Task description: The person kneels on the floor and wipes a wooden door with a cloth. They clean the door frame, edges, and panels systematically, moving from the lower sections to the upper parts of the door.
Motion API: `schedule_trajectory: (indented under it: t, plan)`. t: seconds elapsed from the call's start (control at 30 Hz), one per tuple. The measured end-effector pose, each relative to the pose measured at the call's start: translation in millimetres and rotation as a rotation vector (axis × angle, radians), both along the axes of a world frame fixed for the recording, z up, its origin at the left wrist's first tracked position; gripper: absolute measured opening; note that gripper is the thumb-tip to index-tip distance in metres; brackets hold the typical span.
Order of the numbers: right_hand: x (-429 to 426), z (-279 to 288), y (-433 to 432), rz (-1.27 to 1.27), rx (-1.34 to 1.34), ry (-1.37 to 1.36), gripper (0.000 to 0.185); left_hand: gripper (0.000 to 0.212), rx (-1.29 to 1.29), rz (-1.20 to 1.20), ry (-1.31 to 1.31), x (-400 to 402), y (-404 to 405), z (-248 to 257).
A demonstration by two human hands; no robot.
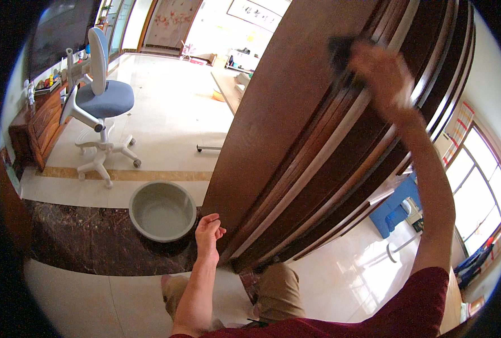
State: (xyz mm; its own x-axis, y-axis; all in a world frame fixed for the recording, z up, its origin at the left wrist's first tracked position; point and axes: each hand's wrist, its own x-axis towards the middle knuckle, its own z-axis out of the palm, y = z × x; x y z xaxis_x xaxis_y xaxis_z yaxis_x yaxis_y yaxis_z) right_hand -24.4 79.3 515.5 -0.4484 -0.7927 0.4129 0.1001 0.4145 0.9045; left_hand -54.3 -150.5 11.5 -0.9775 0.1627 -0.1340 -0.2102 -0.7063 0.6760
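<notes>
My right hand (pixel 381 74) is raised at the upper right, blurred, and holds a dark cloth (pixel 340 55) against the moulded edge of a brown wooden door frame (pixel 275 110). Low in the middle, my left hand (pixel 209 236) hangs by the foot of the frame, holding nothing, its fingers loosely curled and partly apart. Left of that hand, a round grey plastic basin (pixel 163 211) stands on the dark marble threshold (pixel 85 241). What the basin holds is hard to tell.
A blue and white swivel chair (pixel 104 99) stands on the tiled floor beyond the threshold, beside a low wooden cabinet (pixel 43 126). A table edge (pixel 225 91) shows behind the frame. On the right are a blue object (pixel 396 207) and a window (pixel 480 181).
</notes>
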Motion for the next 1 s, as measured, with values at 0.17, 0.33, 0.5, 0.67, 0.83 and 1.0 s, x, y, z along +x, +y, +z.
schedule_trajectory:
  t: [0.17,0.33,0.5,0.67,0.83,1.0]
  plan:
    - [2,122,-37,0.385,-0.415,0.305,0.058,0.011,0.072,0.050,-0.104,-9,-5,-2]
    - [-12,89,-19,0.374,-0.126,0.406,0.059,0.009,0.115,0.011,-0.160,-9,-4,-1]
    - [15,-48,-19,0.255,-0.211,-0.044,0.048,0.009,0.102,0.002,-0.185,-5,-11,2]
    - [7,33,-12,0.213,-0.138,0.141,0.057,0.008,0.122,-0.003,-0.174,-8,-8,-4]
    - [-8,119,-42,0.377,-0.392,0.383,0.066,0.008,0.119,0.018,-0.174,-7,-13,3]
    - [-14,68,-18,0.424,-0.338,0.360,0.059,0.008,0.147,0.008,-0.180,-6,-14,4]
